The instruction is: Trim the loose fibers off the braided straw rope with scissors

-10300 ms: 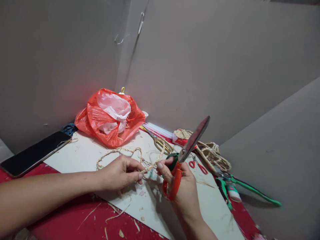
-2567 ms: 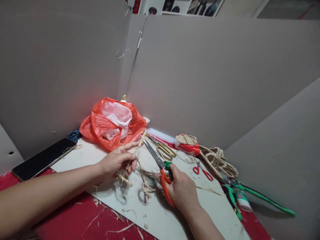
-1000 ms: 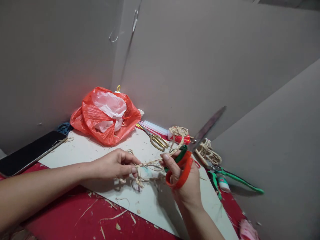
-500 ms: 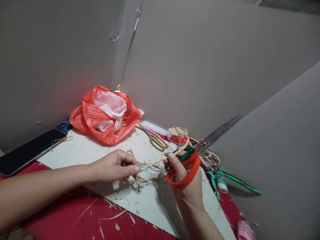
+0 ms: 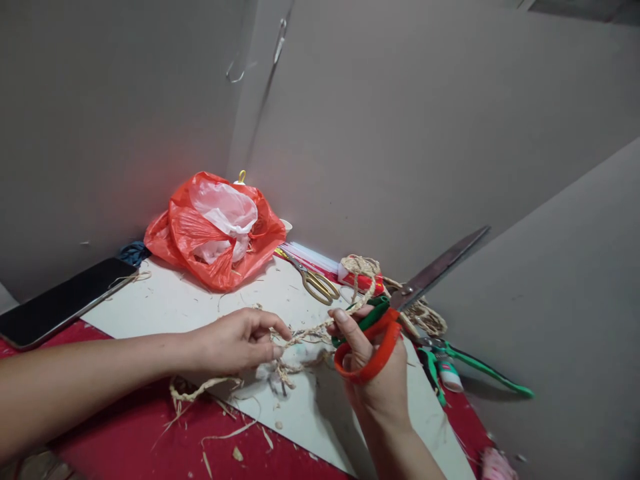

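My right hand (image 5: 377, 373) holds large scissors (image 5: 375, 360) with one orange and one green handle; their dark blades point up and right. Between its thumb and fingers it also pinches a braided straw cord (image 5: 320, 329), which runs left toward my other hand. My left hand (image 5: 240, 340) is at the cord's left part, index finger and thumb apart; whether it touches the cord I cannot tell. Below these hands, more braided cord (image 5: 305, 365) with frayed ends hangs or lies over the white board. A short braided piece (image 5: 200, 388) shows below my left forearm.
A red plastic bag (image 5: 220, 233) sits at the back of the white board (image 5: 165, 293). Gold-handled scissors (image 5: 320, 287), coiled braid (image 5: 363, 267) and green-handled pliers (image 5: 480, 360) lie to the right. A black phone or tablet (image 5: 60, 300) lies left; straw scraps are scattered in front. Grey walls stand close behind.
My left index finger and thumb have parted at the cord. A short braided piece has come into view below my left forearm. The right hand keeps the scissors and cord; the view has shifted slightly.
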Demonstrator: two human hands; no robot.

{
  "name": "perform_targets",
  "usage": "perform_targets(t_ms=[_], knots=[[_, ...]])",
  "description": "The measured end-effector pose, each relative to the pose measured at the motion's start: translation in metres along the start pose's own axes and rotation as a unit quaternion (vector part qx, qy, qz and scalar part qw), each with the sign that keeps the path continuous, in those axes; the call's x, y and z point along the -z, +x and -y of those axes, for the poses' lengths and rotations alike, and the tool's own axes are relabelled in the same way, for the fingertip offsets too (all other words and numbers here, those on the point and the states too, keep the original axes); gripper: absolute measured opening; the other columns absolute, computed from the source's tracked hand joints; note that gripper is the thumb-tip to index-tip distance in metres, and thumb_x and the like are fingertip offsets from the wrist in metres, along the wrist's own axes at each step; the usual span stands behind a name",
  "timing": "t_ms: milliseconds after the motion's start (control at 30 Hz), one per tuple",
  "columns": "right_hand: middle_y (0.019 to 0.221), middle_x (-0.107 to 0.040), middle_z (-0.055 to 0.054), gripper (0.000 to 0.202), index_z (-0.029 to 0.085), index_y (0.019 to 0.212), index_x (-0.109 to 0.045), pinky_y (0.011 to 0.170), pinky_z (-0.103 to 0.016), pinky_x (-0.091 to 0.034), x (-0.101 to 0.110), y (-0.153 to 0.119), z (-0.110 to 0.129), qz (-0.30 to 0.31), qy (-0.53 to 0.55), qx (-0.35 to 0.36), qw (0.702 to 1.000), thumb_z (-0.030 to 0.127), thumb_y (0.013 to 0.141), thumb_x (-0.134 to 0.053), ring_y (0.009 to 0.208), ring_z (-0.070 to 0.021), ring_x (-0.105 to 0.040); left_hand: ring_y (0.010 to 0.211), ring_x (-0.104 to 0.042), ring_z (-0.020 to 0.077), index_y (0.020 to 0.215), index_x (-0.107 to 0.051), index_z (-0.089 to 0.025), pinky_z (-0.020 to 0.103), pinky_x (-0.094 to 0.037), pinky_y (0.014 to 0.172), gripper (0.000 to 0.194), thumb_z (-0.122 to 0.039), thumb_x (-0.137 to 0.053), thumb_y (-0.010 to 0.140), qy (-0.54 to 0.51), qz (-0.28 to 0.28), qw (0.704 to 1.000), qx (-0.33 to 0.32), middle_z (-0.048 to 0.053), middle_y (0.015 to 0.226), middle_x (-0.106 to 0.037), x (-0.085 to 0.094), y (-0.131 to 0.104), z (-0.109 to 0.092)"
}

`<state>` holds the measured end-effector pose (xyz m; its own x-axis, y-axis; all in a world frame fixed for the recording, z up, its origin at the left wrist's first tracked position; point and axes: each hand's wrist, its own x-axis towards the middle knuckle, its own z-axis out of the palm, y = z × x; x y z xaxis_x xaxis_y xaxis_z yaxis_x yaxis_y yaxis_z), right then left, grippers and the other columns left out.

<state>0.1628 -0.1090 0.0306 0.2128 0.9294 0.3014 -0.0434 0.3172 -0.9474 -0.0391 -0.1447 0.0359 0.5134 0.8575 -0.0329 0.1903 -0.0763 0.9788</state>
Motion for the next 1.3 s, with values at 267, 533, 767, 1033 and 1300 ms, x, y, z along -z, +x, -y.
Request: perform_targets(t_ms=[267, 533, 767, 1033, 1300], knots=[[0.072, -0.061, 0.004, 0.035, 0.021, 0.087, -0.051, 0.055, -0.023, -0.047, -0.001, -0.005, 0.002, 0.026, -0.003, -0.006, 1.0, 0.035, 0.066, -0.076, 0.059, -0.0119, -0.06, 0.044, -0.036, 0.0044, 0.09, -0.069, -0.014, 0.018, -0.028, 0.043, 0.032, -0.043, -0.06, 0.08, -0.097, -0.013, 0.995, 0.012, -0.002, 0.061, -0.056, 0.003, 0.003, 0.003], [0.058, -0.052, 0.005, 0.034, 0.019, 0.084, -0.054, 0.043, -0.021, -0.037, 0.009, 0.006, -0.003, 0.079, -0.115, -0.01, 0.99, 0.049, 0.072, -0.066, 0.046, -0.0086, -0.044, 0.04, -0.045, 0.0036, 0.093, -0.062, -0.014, 0.017, -0.031, 0.042, 0.026, -0.036, -0.063, 0.078, -0.242, -0.026, 0.97, 0.012, 0.003, 0.071, -0.069, 0.016, 0.013, 0.007], [0.057, -0.047, 0.006, 0.03, 0.022, 0.073, -0.044, 0.049, -0.022, -0.039, 0.015, 0.016, -0.02, 0.186, -0.344, 0.142, 0.909, 0.047, 0.073, -0.061, 0.051, -0.011, -0.043, 0.037, -0.045, 0.0039, 0.089, -0.053, -0.015, 0.017, -0.033, 0.04, 0.028, -0.032, -0.069, 0.073, -0.322, -0.077, 0.943, -0.025, 0.0, 0.064, -0.067, 0.031, 0.018, 0.006], [0.059, -0.053, 0.005, 0.022, 0.025, 0.087, -0.041, 0.048, -0.024, -0.036, 0.022, 0.017, -0.026, 0.235, -0.532, 0.228, 0.781, 0.035, 0.074, -0.055, 0.049, -0.0148, -0.049, 0.035, -0.043, 0.0032, 0.089, -0.047, -0.018, 0.017, -0.038, 0.041, 0.03, -0.031, -0.069, 0.073, -0.333, -0.112, 0.935, -0.046, 0.001, 0.067, -0.069, 0.033, 0.019, 0.006], [0.062, -0.058, 0.003, 0.017, 0.024, 0.083, -0.045, 0.051, -0.024, -0.035, 0.032, 0.025, -0.036, 0.232, -0.571, 0.296, 0.729, 0.035, 0.074, -0.055, 0.054, -0.0166, -0.055, 0.035, -0.042, 0.0041, 0.097, -0.054, -0.016, 0.017, -0.035, 0.038, 0.029, -0.025, -0.068, 0.073, -0.366, -0.09, 0.926, -0.04, -0.001, 0.061, -0.065, 0.036, 0.02, 0.006]])
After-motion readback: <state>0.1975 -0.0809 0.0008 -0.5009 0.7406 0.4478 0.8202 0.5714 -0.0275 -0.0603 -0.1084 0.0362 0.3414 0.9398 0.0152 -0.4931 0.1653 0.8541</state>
